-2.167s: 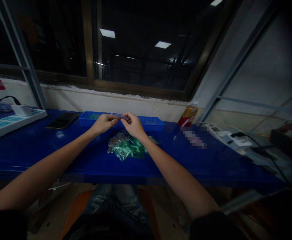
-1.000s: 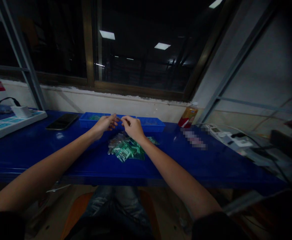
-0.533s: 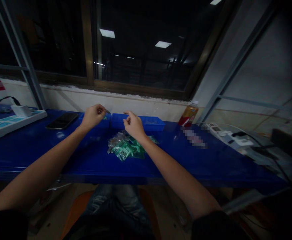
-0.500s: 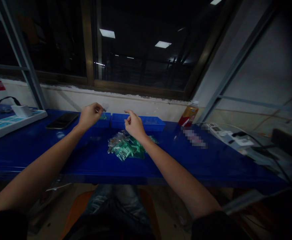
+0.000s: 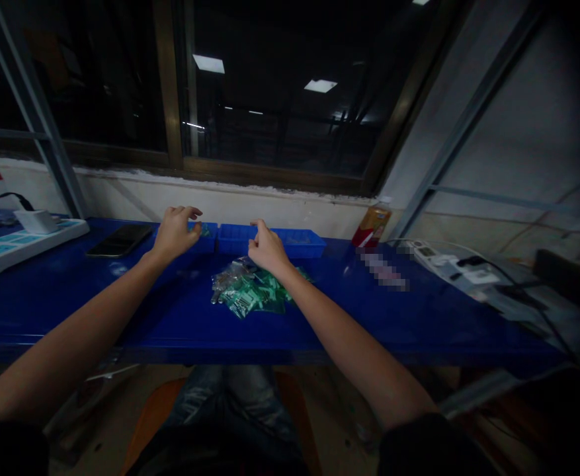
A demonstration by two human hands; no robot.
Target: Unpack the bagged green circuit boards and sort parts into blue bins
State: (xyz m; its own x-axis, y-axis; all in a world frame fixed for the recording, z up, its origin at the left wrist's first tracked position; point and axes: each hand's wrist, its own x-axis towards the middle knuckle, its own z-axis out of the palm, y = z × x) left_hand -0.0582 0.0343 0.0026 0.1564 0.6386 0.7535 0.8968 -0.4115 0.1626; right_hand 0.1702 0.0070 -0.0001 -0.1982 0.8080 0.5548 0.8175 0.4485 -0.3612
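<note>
My left hand (image 5: 174, 233) is over the left blue tray (image 5: 211, 245), its fingers and thumb apart and nothing between them. Something small and green (image 5: 206, 231) lies inside that tray. My right hand (image 5: 268, 250) hangs by the front of the longer blue tray (image 5: 309, 250), index finger stretched out and thumb apart, with no object visible in it. Below it lies a pile of small clear and green plastic bags (image 5: 252, 295) with small parts in them; my right hand and forearm cover part of the pile.
A dark phone (image 5: 120, 240) lies on the blue table (image 5: 170, 324), near a white power strip (image 5: 32, 244) on the left. To the right stand a bottle (image 5: 372, 225) and another power strip (image 5: 431, 259) with plugs and cables. A window is behind the table.
My left hand has opened from a pinch and let go of a small bag over the left tray. My right hand has hardly moved. The view has shifted slightly.
</note>
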